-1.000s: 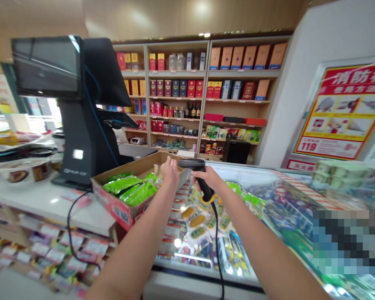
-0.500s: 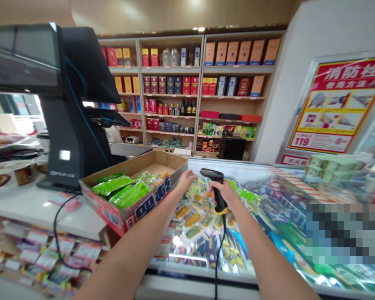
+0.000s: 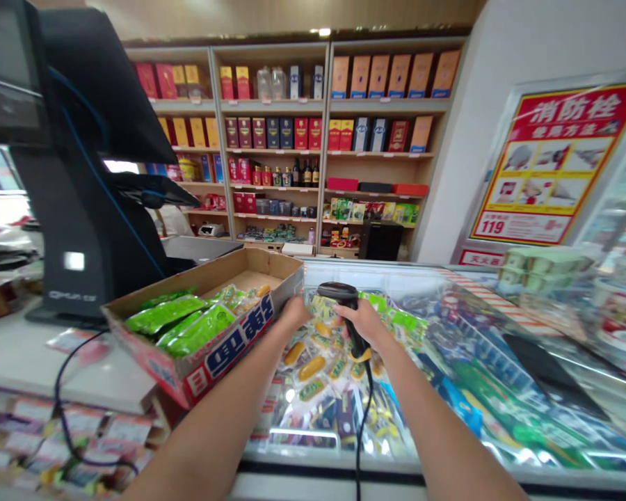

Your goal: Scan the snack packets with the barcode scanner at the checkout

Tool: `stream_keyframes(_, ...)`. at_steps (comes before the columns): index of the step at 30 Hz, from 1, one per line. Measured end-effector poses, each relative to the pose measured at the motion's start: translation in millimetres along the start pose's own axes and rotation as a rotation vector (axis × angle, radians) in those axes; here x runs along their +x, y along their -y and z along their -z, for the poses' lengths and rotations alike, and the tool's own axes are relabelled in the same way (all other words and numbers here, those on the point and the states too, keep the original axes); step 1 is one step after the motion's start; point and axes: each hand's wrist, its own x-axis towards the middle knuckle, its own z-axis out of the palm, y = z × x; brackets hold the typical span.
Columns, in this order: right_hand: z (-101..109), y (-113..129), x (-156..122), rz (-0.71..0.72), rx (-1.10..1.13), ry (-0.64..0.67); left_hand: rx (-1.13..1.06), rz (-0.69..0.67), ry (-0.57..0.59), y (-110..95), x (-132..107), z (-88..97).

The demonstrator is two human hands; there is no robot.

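Note:
My right hand (image 3: 364, 324) is shut around the handle of a black corded barcode scanner (image 3: 350, 306), which has a yellow band near its base. Its head points down over the freezer's packets. My left hand (image 3: 295, 313) is beside the right front corner of a printed cardboard box (image 3: 224, 355), its fingers partly hidden. A yellowish packet (image 3: 324, 307) lies just beyond those fingers, and I cannot tell whether they hold it. Bright green packets (image 3: 180, 327) fill the box's left side.
The box sits on a white counter (image 3: 78, 369) next to a black checkout terminal (image 3: 73, 174). A glass-topped freezer (image 3: 448, 278) full of packets lies ahead and right. Liquor shelves (image 3: 276, 139) stand behind, with a red fire-hydrant poster (image 3: 547, 163) on the right.
The whole scene has shifted left and slightly down in view. My hands have drawn closer together, with the scanner lower and nearer my left hand, which has moved back to the box corner.

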Motion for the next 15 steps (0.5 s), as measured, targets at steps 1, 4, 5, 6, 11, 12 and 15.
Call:
stream_keyframes(1, 1, 0, 0, 0.001, 0.003, 0.001, -0.004, 0.027, 0.015, 1, 1, 0.4)
stream_keyframes(4, 3, -2, 2, 0.005, 0.005, 0.004, -0.09, 0.112, 0.066, 2, 0, 0.1)
stream_keyframes(5, 5, -3, 3, 0.002, -0.001, 0.009, -0.132, 0.135, 0.083, 1, -1, -0.4)
stream_keyframes(6, 6, -4, 4, -0.005, -0.009, 0.021, -0.171, 0.15, 0.099, -1, -2, -1.0)
stream_keyframes(11, 10, -11, 7, -0.038, 0.003, 0.113, -0.454, 0.141, 0.167, -17, -8, -4.3)
stream_keyframes(12, 11, -11, 7, -0.041, 0.01, 0.123, -0.5, 0.135, 0.167, -20, -10, -5.0)
stream_keyframes(15, 13, -11, 6, -0.037, 0.01, 0.14, -0.555, 0.113, 0.115, -27, -14, -7.7)
